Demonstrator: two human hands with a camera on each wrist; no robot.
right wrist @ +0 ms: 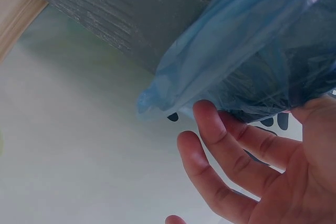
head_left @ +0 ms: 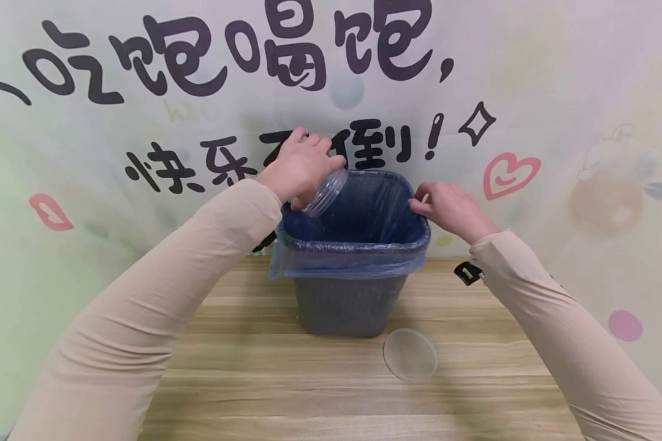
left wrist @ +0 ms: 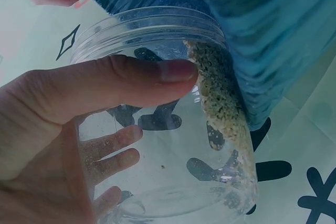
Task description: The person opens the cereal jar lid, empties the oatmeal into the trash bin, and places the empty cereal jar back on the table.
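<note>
A clear jar (head_left: 327,195) is held by my left hand (head_left: 302,165) over the left rim of a grey bin lined with a blue bag (head_left: 353,263), its mouth tilted toward the inside. In the left wrist view, thumb and fingers wrap around the jar (left wrist: 163,166), and pale and dark grains (left wrist: 218,90) lie along its one side. At the bin's right rim, my right hand (head_left: 452,208) pinches the edge; the right wrist view shows this hand (right wrist: 268,171) with thumb and a finger at the blue bag (right wrist: 220,72), other fingers loosely bent.
A clear round disc (head_left: 410,355) lies on the wooden table (head_left: 287,386), in front of the bin and to its right. Behind the bin stands a pale printed backdrop (head_left: 557,79) with dark lettering. A small black tag (head_left: 467,273) hangs by the right sleeve.
</note>
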